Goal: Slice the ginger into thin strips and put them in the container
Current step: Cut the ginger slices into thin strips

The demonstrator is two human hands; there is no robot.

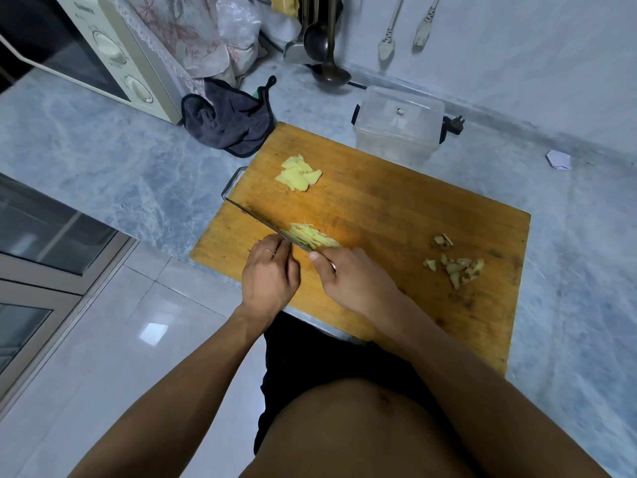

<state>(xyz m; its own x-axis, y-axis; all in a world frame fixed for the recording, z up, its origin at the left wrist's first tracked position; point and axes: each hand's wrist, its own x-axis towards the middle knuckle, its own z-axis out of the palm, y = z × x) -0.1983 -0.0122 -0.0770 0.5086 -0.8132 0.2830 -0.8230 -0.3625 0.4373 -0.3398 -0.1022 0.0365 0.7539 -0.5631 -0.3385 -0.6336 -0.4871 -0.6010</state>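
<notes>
Wooden board [396, 215]: ginger strips [312, 236] lie just beyond both hands.
Right hand [355, 281]: fingers grasp cleaver [262, 224].
Left hand [269, 274]: fingers curled, pinning ginger.
Container [400, 122]: beyond board.

Legible text: none | microwave oven [113, 60], control panel: small dark brand lettering at the top, too blurred to read; markings around the two dials also unreadable | clear plastic container [400, 122], lid: small dark mark, too small to read
</notes>
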